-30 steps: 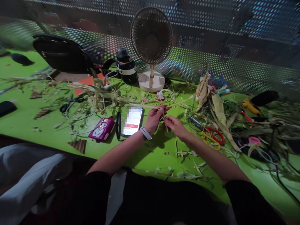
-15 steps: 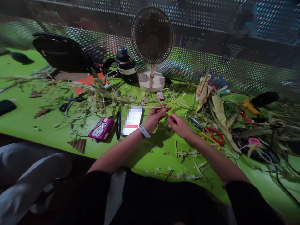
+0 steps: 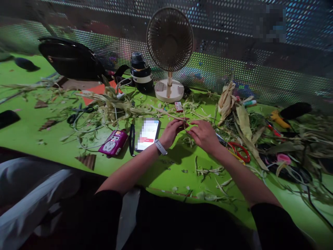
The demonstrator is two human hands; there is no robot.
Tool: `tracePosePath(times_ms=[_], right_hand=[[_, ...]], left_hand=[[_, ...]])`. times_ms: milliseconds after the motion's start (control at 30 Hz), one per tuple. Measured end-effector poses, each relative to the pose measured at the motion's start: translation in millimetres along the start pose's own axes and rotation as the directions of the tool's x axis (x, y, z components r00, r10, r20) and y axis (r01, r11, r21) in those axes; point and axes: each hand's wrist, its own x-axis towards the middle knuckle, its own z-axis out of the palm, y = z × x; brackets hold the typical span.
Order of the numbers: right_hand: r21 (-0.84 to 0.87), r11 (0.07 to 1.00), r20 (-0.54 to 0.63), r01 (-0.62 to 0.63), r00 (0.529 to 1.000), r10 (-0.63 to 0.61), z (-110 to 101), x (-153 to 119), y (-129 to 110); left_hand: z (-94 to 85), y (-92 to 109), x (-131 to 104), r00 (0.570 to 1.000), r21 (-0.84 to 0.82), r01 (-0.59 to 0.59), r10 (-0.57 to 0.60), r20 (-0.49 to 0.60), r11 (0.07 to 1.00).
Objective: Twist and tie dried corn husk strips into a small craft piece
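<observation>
Since the earlier frames, my right hand (image 3: pixel 204 136) has shifted up and spread its fingers, now hiding the near tip of the scissors (image 3: pixel 240 152); my left hand (image 3: pixel 169 134) has barely moved.

With the left I have the fingers together, seemingly pinching a thin plant strip (image 3: pixel 184 122) that stands up at the fingertips. On the right, thumb and forefinger are apart, close beside that strip; whether either one touches it, I cannot tell from my view. A pale watch (image 3: pixel 161 147) circles the left wrist.

Just left of that hand I see the lit phone (image 3: pixel 147 134), then a black band (image 3: pixel 132 139) and a purple power socket (image 3: pixel 113 143) on the green table (image 3: pixel 166 180). Beyond my hands are a small red-and-white box (image 3: pixel 178 107) and the upright fan (image 3: pixel 170 45), with a dark bottle (image 3: pixel 142 77) beside it. Dry husks (image 3: pixel 111 106) lie heaped to the left, in front of an orange sheet (image 3: pixel 96 91) and a black bag (image 3: pixel 71 60). To the right, past the red-handled scissors, I make out a husk bundle (image 3: pixel 225 101), a capped marker (image 3: pixel 249 102) and more loose leaves. Scraps (image 3: pixel 208 171) litter the near side.
</observation>
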Motion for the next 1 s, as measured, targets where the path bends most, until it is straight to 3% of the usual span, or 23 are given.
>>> tracePosePath(times_ms=[200, 367, 567, 767, 867, 933, 1000], right_hand=[[0.138, 0.989, 0.014, -0.044, 0.999, 0.042, 3.7, -0.1, -3.1], [0.214, 0.971, 0.082, -0.103, 0.993, 0.087, -1.7, 1.5, -5.6], [0.228, 0.943, 0.228, -0.242, 0.955, 0.190, -0.6, 1.6, -0.7], [0.326, 0.900, 0.278, -0.290, 0.939, 0.202, 0.0, 2.1, -1.3], [0.326, 0.908, 0.214, -0.262, 0.956, 0.199, -9.4, 1.6, -6.8], [0.284, 0.927, 0.073, -0.246, 0.969, 0.234, -16.9, 2.3, -7.5], [0.245, 0.929, -0.072, -0.277, 0.950, 0.302, -21.0, 3.9, -4.2]], left_hand=[[4.2, 3.1, -2.1, 1.000, -0.006, -0.014, 0.014, -0.003, 1.000], [4.3, 3.2, -1.5, 0.995, 0.003, -0.076, 0.076, -0.061, 0.997], [3.9, 2.3, -1.7, 0.994, -0.060, -0.036, 0.029, -0.109, 0.998], [3.0, 3.8, -0.3, 0.994, -0.075, -0.058, 0.051, -0.097, 0.996], [1.9, 5.7, -0.3, 0.997, -0.043, -0.064, 0.062, -0.047, 0.997], [1.6, 6.3, -1.7, 1.000, -0.009, -0.029, 0.029, 0.010, 1.000], [1.8, 6.2, -4.1, 0.997, 0.052, 0.036, -0.040, 0.072, 0.998]])
